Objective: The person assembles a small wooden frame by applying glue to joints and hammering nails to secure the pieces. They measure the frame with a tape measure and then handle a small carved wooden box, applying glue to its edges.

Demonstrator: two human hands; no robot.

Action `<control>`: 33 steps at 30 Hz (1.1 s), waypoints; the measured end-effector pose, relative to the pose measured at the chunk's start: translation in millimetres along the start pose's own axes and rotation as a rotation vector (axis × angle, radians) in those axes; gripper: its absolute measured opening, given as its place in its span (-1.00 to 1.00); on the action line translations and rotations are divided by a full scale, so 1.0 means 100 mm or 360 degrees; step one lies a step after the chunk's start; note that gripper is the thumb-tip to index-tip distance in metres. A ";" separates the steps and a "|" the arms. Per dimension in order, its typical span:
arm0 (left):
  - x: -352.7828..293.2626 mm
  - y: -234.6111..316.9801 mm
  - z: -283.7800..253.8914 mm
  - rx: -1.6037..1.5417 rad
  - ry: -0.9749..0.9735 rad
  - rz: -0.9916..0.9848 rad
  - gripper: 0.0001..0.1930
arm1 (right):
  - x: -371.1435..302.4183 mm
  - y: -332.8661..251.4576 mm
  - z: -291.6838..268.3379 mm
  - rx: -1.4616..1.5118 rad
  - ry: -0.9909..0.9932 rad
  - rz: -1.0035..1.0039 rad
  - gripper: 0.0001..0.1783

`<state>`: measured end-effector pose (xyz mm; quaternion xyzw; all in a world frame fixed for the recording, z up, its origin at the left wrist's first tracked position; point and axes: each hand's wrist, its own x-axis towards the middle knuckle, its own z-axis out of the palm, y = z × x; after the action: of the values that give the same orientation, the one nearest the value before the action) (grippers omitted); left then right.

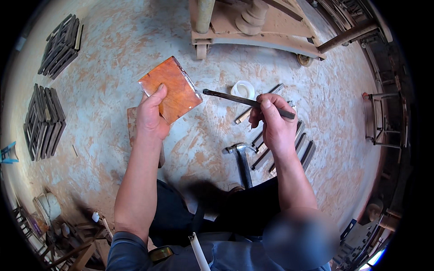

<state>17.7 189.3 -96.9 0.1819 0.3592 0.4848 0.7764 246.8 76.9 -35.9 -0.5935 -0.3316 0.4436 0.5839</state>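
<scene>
My left hand (153, 113) grips a square orange-brown wooden panel (178, 97), thumb on top, tilted above the floor. A whitish wet line, like glue, runs along its right edge. Between the fingers and thumb of my right hand (276, 119) is a slim dark wooden strip (233, 98), its far end close to the panel's right corner; I cannot tell if they touch. On the floor beyond sits a round whitish tub (244, 82). A hammer (244, 165) lies between my forearms. Several dark strips (308, 153) lie under my right hand and wrist.
Two stacks of dark wooden frames (44, 122) stand on the floor at left. A dusty wooden trolley (266, 41) on casters is at the far side. Part of another brown panel (131, 123) shows beside my left wrist. A bucket (48, 205) and wood scraps are at lower left.
</scene>
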 end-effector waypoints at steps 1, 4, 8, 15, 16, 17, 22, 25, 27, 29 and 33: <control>0.00 0.00 -0.01 0.0009 -0.0022 0.0001 -0.59 | 0.01 0.00 -0.01 -0.0012 -0.0006 -0.0012 -0.73; 0.00 0.00 -0.02 0.0036 -0.0075 -0.0009 -0.56 | 0.02 -0.01 -0.06 -0.0018 -0.0027 -0.0046 -0.73; -0.01 -0.01 0.00 0.0051 -0.0101 -0.0049 -0.56 | 0.00 -0.03 -0.10 0.0020 -0.0091 -0.0084 -0.76; 0.00 -0.02 -0.03 0.0071 -0.0081 -0.0074 -0.57 | -0.01 -0.02 -0.09 -0.0067 -0.0157 -0.0047 -0.78; 0.01 -0.01 -0.03 0.0075 -0.0081 -0.0082 -0.57 | -0.01 -0.02 -0.11 -0.0044 -0.0158 -0.0055 -0.78; 0.01 -0.01 -0.03 0.0080 -0.0080 -0.0089 -0.56 | -0.01 -0.02 -0.12 -0.0022 -0.0159 -0.0062 -0.78; 0.01 -0.03 -0.04 0.0067 -0.0016 -0.0064 -0.56 | -0.01 0.00 -0.12 0.0042 -0.0229 -0.0127 -0.80; 0.01 -0.02 -0.04 0.0067 -0.0009 -0.0066 -0.56 | -0.01 -0.02 -0.11 0.0028 -0.0221 -0.0131 -0.80; 0.00 -0.01 -0.03 0.0056 -0.0010 -0.0084 -0.56 | -0.01 -0.03 -0.14 0.0110 -0.0224 -0.0205 -0.80; 0.01 -0.01 -0.04 0.0039 -0.0014 -0.0115 -0.57 | 0.00 -0.03 -0.17 0.0078 -0.0223 -0.0209 -0.80; 0.01 0.00 -0.06 0.0011 0.0039 -0.0115 -0.57 | -0.04 -0.02 -0.11 -0.0132 -0.0126 -0.0289 -0.80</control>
<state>13.2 189.7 -100.9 0.1656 0.3767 0.4573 0.7884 255.7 69.6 -34.5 -0.5666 -0.4249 0.3980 0.5831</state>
